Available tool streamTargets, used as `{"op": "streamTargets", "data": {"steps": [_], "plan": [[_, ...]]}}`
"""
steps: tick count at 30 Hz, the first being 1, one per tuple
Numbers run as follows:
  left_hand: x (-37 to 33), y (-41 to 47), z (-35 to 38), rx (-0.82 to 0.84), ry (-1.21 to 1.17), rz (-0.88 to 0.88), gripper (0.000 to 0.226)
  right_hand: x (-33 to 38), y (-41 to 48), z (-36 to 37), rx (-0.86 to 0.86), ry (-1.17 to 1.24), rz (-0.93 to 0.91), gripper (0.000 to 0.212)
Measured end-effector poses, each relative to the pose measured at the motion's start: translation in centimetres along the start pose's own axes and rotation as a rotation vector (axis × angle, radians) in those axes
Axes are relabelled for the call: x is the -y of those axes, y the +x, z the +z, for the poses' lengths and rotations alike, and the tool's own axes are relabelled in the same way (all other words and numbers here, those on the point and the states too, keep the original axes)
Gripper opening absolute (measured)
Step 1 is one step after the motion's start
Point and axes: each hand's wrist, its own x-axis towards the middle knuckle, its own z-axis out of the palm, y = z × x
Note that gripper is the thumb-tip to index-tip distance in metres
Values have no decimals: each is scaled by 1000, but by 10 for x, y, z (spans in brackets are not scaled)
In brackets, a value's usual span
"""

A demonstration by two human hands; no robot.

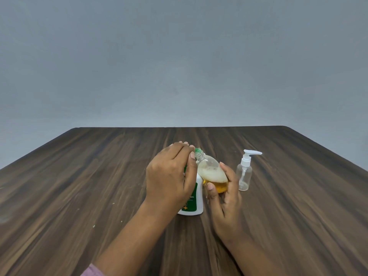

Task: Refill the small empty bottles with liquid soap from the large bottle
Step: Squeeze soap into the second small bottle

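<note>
A person's two hands are over a dark wood counter [79,176]. The right hand [225,196] holds a small clear bottle [214,172] up off the counter. Its thumb is curled on the near side of the bottle and its fingers are curled round the far side. The small bottle leans over, with its neck pointing up and to the left. There is yellow soap [219,186] in the bottom part and white foam on top of the soap. The left hand [169,174] is beside the neck of this bottle. Its fingers are bent and its fingertips [191,146] and thumb come together to pinch a green cap [197,150] at the mouth of the small bottle. The big bottle [194,202] stands up straight on the counter, just behind the left hand and touching the small bottle's side. It is white with a green label, and its top is hidden by the left hand. To the right stands an empty pump bottle [244,176]. It is clear, with a white pump on top, and it stands upright near the right hand without touching it. A bit of pink sleeve [92,270] shows on the left arm at the bottom edge. Behind the counter is a plain grey wall [179,56].
</note>
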Motion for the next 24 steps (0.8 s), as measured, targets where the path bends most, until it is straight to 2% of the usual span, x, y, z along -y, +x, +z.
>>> {"op": "streamTargets", "data": {"steps": [24], "plan": [[4,-8,6,-28,-15,-9,35,-1,0,0,10,-20,6,40]]}}
